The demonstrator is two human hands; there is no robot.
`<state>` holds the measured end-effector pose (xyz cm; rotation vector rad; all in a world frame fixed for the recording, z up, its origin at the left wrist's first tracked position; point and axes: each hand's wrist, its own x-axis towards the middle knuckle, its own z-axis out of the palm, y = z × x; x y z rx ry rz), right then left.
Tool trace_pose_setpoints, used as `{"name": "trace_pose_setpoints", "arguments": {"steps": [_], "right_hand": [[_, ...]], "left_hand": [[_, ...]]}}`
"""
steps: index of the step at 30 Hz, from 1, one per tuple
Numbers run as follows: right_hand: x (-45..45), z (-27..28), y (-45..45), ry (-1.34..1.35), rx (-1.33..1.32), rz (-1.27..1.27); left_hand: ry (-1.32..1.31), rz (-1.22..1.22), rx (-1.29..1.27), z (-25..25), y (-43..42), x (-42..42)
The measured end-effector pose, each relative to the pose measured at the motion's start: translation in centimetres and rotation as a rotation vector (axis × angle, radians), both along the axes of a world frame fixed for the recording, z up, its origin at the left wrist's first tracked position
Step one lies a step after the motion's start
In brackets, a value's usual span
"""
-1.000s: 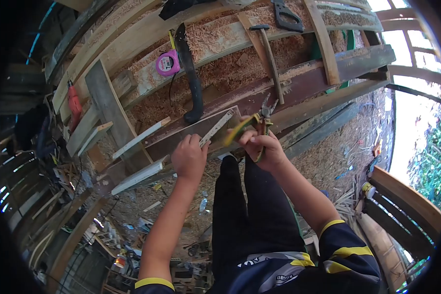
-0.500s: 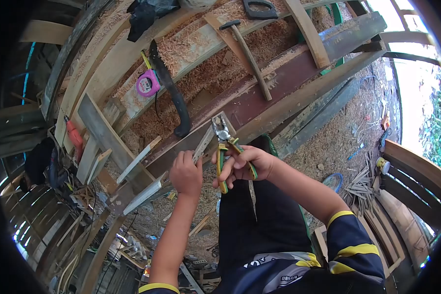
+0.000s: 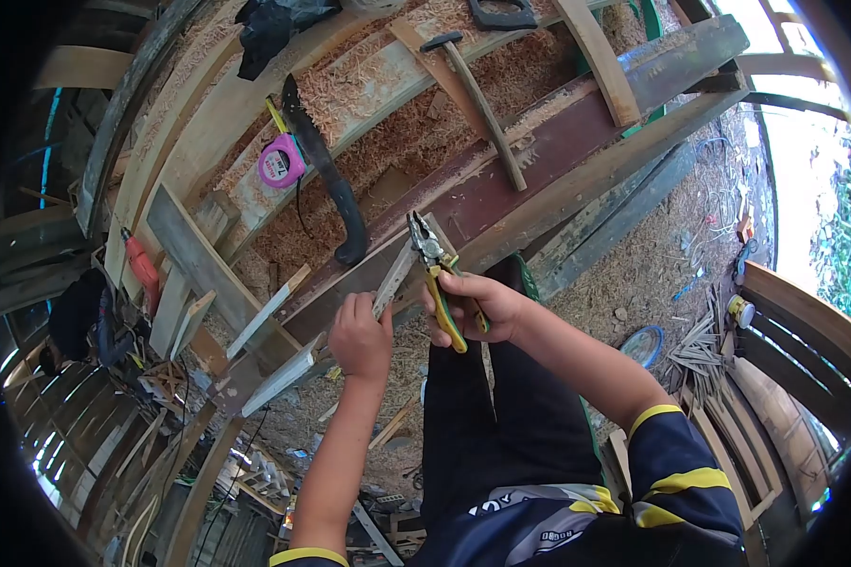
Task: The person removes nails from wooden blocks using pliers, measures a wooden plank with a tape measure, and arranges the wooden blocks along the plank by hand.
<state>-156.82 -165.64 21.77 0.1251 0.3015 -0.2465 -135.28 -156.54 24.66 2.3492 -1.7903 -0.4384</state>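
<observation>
My right hand is closed round the yellow-and-green handles of a pair of combination pliers. The metal jaws point away from me, beside the far end of a narrow pale strip. My left hand is closed on the near part of that strip, its fingers pinched together. Whether the jaws touch the strip is unclear. A thin tapered piece shows below my right hand, over my dark trousers; its upper end is hidden.
Ahead stands a bench of dark red boards with wood shavings. On it lie a hammer, a pink tape measure, a black-handled machete and a saw handle. A red tool is at left, a wooden slat pile at right.
The pliers' handles have come closer together, and the jaws have tilted to the left. My right fingers have wrapped further round the handles. My left hand stays nearly still on the strip.
</observation>
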Motion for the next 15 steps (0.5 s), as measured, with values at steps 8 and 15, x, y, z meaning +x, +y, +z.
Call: {"name": "trace_pose_setpoints", "arguments": {"steps": [8, 15], "right_hand": [[2.1, 3.7, -0.7, 0.215, 0.051, 0.019], [3.1, 6.1, -0.5, 1.155, -1.189, 0.398]], "left_hand": [[0.029, 0.026, 0.084, 0.8, -0.3, 0.1], [0.062, 0.066, 0.023, 0.8, -0.3, 0.2]]}}
